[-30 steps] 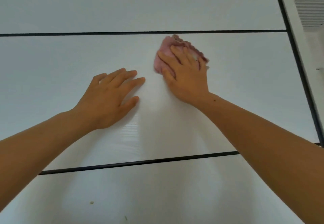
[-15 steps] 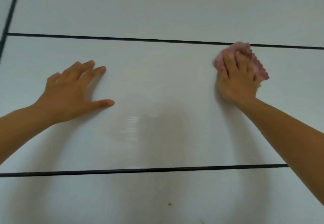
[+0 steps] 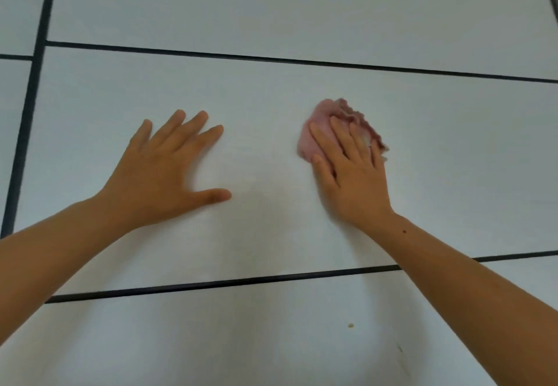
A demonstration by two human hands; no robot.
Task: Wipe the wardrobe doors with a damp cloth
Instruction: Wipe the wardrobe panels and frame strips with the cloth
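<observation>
A white wardrobe door (image 3: 271, 96) fills the view, split into panels by thin black strips. A bunched pink cloth (image 3: 317, 132) with a frilled edge lies on the middle panel. My right hand (image 3: 350, 168) presses flat on the cloth with straight fingers, covering its lower right part. My left hand (image 3: 163, 171) rests flat on the same panel to the left, fingers spread, holding nothing.
A vertical black strip (image 3: 28, 108) runs down the left side, and horizontal strips (image 3: 241, 280) bound the middle panel above and below. A small yellowish speck (image 3: 350, 325) and a faint greenish mark (image 3: 400, 349) sit on the lower panel.
My right hand slid the cloth right, then back left and lower on the panel. My left hand shifted left across the panel, then nearer the middle. The view swung as my head turned.
</observation>
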